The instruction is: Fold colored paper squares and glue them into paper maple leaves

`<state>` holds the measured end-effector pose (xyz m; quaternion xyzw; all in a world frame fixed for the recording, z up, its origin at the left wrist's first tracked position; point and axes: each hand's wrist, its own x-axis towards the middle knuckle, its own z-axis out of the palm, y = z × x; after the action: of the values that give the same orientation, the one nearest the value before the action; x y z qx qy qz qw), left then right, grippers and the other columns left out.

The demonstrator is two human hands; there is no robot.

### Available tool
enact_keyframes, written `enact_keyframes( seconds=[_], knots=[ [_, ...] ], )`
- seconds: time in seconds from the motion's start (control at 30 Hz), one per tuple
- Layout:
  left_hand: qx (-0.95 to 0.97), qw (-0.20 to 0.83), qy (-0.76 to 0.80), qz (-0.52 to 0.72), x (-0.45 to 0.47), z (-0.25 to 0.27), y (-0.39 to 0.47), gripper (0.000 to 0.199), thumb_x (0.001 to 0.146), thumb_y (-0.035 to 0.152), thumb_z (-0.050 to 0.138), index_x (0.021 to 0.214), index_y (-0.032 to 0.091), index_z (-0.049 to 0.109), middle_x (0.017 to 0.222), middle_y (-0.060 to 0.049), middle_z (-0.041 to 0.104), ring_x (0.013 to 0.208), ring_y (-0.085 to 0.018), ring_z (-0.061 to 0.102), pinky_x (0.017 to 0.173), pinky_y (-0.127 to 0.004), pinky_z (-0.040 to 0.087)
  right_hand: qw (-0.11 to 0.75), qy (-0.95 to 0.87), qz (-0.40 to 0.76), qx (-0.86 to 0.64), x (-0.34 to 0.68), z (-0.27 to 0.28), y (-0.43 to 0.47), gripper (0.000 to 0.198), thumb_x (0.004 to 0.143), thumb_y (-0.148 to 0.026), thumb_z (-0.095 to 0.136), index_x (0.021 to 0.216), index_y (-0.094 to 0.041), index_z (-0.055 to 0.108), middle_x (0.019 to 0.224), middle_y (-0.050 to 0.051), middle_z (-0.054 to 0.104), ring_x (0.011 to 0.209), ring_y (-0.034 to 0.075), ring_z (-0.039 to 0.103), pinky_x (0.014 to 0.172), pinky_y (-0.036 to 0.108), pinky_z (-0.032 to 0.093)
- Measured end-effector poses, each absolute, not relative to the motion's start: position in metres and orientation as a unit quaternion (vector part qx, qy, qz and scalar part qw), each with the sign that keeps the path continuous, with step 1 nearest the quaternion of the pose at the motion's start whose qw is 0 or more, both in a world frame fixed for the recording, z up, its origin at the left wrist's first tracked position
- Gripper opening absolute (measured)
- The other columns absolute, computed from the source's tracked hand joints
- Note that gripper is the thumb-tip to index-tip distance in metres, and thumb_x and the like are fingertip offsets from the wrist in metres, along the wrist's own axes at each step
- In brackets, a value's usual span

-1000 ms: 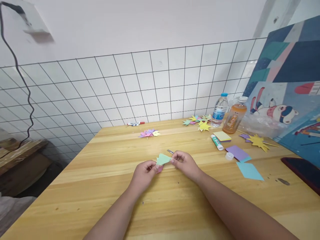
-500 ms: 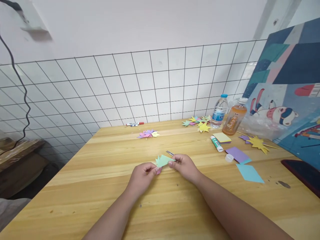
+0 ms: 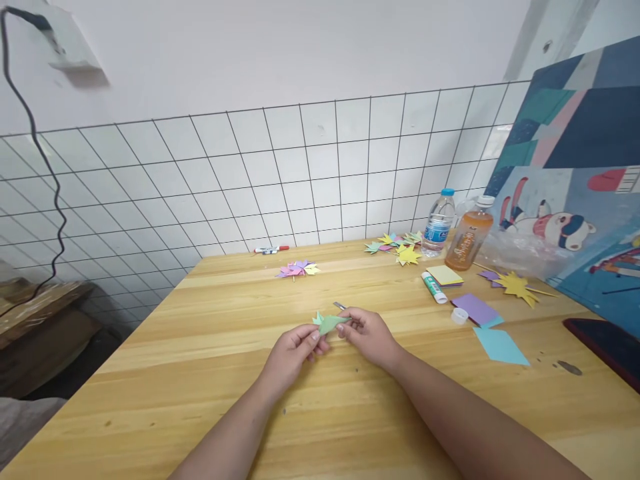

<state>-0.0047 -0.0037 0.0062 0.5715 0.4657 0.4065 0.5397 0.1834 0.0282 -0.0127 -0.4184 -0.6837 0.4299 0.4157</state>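
Observation:
A folded piece of light green paper [image 3: 330, 325] is held between both hands above the middle of the table. My left hand [image 3: 296, 348] pinches its left end between thumb and fingers. At the opposite end, my right hand [image 3: 369, 335] grips the paper's tip with thumb and forefinger. Just behind the green paper, pointed paper pieces [image 3: 317, 318] show, partly covered. The end of a slim metal tool, perhaps a craft knife [image 3: 339, 306], sticks out beyond my right fingers; the rest is hidden, so whether it is held or lies on the table I cannot tell.
Paper leaf shapes [image 3: 299, 269] and markers [image 3: 271, 250] lie toward the wall. On the right are a glue stick [image 3: 434, 287], its cap [image 3: 459, 316], purple paper [image 3: 476, 309], blue paper [image 3: 501, 346], a water bottle [image 3: 438, 223], an orange drink bottle [image 3: 469, 235] and a phone [image 3: 605, 350].
The green paper has tilted and shows a narrower face. My left fingers have shifted their hold along it, and the pink piece beneath is now out of sight.

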Motion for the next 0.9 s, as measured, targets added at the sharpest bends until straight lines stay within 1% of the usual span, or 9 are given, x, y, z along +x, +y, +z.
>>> enact_keyframes(
  seconds=[0.1,0.27,0.4,0.47,0.53,0.6,0.7,0.8,0.9],
  knots=[
    [0.551,0.57,0.452,0.409,-0.005,0.005,-0.005,0.038,0.072,0.046,0.065,0.091,0.013,0.067,0.076,-0.008,0.068,0.068,-0.016,0.057,0.06,-0.025,0.041,0.408,-0.698,0.428,-0.403,0.183,-0.016,0.028,0.017,0.079,-0.029,0.055,0.09,-0.019,0.061,0.072,0.001,0.064,0.063,0.013,0.058,0.058,0.022,0.044],
    [0.507,0.621,0.429,0.416,-0.008,0.0,-0.003,0.037,0.072,0.044,0.065,0.091,0.012,0.067,0.079,-0.01,0.069,0.069,-0.017,0.059,0.061,-0.025,0.041,0.392,-0.737,0.392,-0.388,0.183,-0.013,0.025,0.012,0.079,-0.025,0.055,0.086,-0.02,0.063,0.072,0.0,0.065,0.065,0.012,0.059,0.059,0.022,0.044],
    [0.518,0.594,0.44,0.43,-0.007,0.0,-0.002,0.04,0.071,0.046,0.066,0.093,0.013,0.067,0.076,-0.009,0.069,0.067,-0.016,0.059,0.061,-0.026,0.041,0.391,-0.748,0.367,-0.39,0.183,-0.009,0.023,0.011,0.079,-0.022,0.055,0.085,-0.019,0.063,0.071,-0.001,0.065,0.062,0.011,0.058,0.057,0.021,0.043],
    [0.529,0.576,0.446,0.435,-0.005,0.002,-0.003,0.041,0.073,0.048,0.064,0.093,0.013,0.067,0.076,-0.009,0.068,0.065,-0.016,0.058,0.061,-0.026,0.042,0.392,-0.749,0.367,-0.389,0.183,-0.008,0.023,0.013,0.08,-0.023,0.054,0.089,-0.019,0.063,0.071,0.0,0.064,0.062,0.011,0.058,0.057,0.021,0.043],
    [0.539,0.566,0.448,0.434,-0.003,0.003,-0.003,0.042,0.073,0.05,0.063,0.092,0.012,0.067,0.074,-0.008,0.067,0.063,-0.015,0.058,0.06,-0.026,0.042,0.4,-0.746,0.36,-0.393,0.184,-0.008,0.022,0.022,0.079,-0.022,0.054,0.1,-0.021,0.06,0.073,0.0,0.064,0.063,0.011,0.058,0.058,0.021,0.043],
    [0.545,0.558,0.45,0.434,-0.002,0.003,-0.003,0.043,0.073,0.051,0.062,0.092,0.012,0.066,0.072,-0.008,0.066,0.063,-0.015,0.057,0.06,-0.026,0.043,0.403,-0.745,0.353,-0.398,0.184,-0.007,0.021,0.037,0.079,-0.02,0.054,0.116,-0.024,0.053,0.076,-0.001,0.064,0.061,0.01,0.056,0.058,0.02,0.042],
    [0.541,0.544,0.455,0.452,-0.002,0.001,-0.002,0.041,0.074,0.048,0.062,0.093,0.012,0.065,0.073,-0.007,0.066,0.065,-0.015,0.057,0.062,-0.026,0.043,0.382,-0.754,0.347,-0.407,0.184,-0.003,0.019,0.057,0.08,-0.019,0.054,0.133,-0.028,0.037,0.066,-0.006,0.061,0.051,0.008,0.05,0.054,0.02,0.039],
    [0.517,0.544,0.457,0.477,-0.003,-0.002,0.001,0.04,0.071,0.042,0.067,0.098,0.014,0.063,0.077,-0.006,0.067,0.068,-0.015,0.059,0.065,-0.027,0.045,0.375,-0.757,0.316,-0.432,0.185,0.001,0.017,0.065,0.08,-0.021,0.053,0.139,-0.029,0.027,0.053,-0.01,0.054,0.046,0.008,0.045,0.051,0.019,0.037],
    [0.49,0.555,0.462,0.489,-0.004,-0.004,0.003,0.045,0.064,0.038,0.073,0.101,0.015,0.061,0.078,-0.005,0.067,0.07,-0.016,0.061,0.068,-0.028,0.046,0.379,-0.773,0.295,-0.415,0.186,0.003,0.015,0.064,0.079,-0.018,0.053,0.138,-0.029,0.03,0.061,-0.008,0.058,0.048,0.008,0.047,0.052,0.019,0.038]
  ],
)
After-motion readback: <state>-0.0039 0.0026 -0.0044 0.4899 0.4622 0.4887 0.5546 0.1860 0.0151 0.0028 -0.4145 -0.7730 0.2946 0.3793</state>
